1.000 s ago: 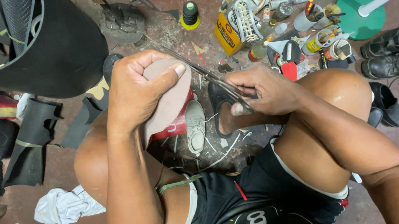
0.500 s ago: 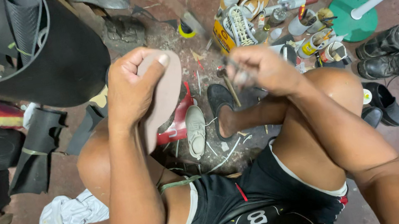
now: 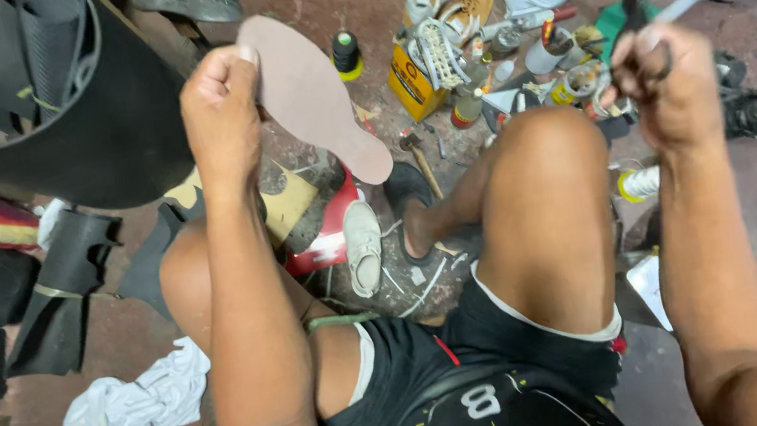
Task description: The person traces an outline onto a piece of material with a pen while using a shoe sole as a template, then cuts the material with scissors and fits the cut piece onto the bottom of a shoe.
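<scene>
Sole-shaped insole (image 3: pixel 310 97) is now lifting higher, pinched in the left hand (image 3: pixel 222 116), while the right hand (image 3: pixel 672 85), fisted around scissors (image 3: pixel 633 0), is swinging away.

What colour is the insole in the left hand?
Pinkish tan insole, plain, held by the left hand; head view.

Pale pink insole (image 3: pixel 311 92), yellow can (image 3: pixel 413 86), tan shoes (image 3: pixel 449 1), white rag (image 3: pixel 137 403)

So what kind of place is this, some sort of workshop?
Probably a shoe repair workshop on the floor. The left hand holds a cut-out sole, tan shoes lie nearby, and glue tins and bottles crowd the ground.
</scene>
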